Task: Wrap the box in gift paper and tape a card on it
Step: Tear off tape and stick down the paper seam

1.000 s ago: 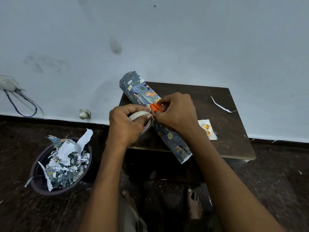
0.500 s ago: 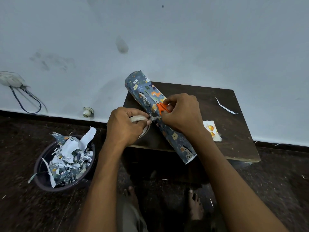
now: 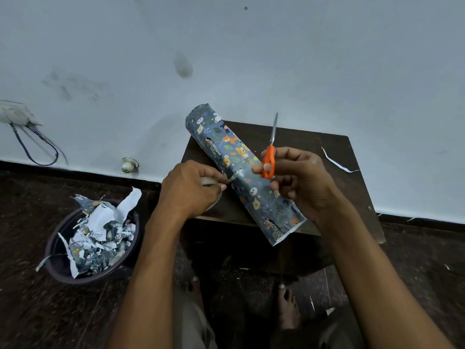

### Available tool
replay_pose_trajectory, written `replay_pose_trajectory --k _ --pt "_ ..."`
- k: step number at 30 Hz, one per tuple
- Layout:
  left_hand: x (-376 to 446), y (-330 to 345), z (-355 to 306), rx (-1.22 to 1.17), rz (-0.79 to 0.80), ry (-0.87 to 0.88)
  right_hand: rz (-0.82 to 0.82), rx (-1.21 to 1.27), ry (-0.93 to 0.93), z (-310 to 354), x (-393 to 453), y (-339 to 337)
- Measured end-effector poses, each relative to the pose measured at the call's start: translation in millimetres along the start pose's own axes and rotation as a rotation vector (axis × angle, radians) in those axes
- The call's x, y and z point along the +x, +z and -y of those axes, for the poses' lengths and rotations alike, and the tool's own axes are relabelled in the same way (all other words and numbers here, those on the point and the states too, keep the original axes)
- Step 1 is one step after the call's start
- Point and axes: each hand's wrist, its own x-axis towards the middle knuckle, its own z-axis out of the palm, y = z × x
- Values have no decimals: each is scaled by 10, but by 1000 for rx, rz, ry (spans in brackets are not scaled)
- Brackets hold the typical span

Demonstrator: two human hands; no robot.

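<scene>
Our left hand (image 3: 187, 190) pinches tape (image 3: 232, 177) against the wrapped box (image 3: 241, 172) — lying diagonally, far-left to near-right — while our right hand (image 3: 299, 181) grips raised scissors (image 3: 269, 159).

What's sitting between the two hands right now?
In the head view, the wrapped box lies diagonally between the left hand and right hand.

Dark bin (image 3: 54, 250), floor left of bench (image 3: 334, 147), full of paper scraps (image 3: 100, 238). Wall socket w/ cables (image 3: 15, 114). White knob (image 3: 128, 165) at skirting.
</scene>
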Motion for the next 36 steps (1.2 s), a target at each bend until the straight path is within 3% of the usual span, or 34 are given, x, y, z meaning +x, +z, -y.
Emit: replay_pose_trajectory --k 9,18,36 --pt "4 -53 -71 44 24 -10 168 -230 164 81 -206 33" --pt "13 -45 -111 25 -2 -23 191 -482 316 66 -301 146" --pt "44 -46 -91 33 -31 -31 241 -383 426 -9 -223 194"
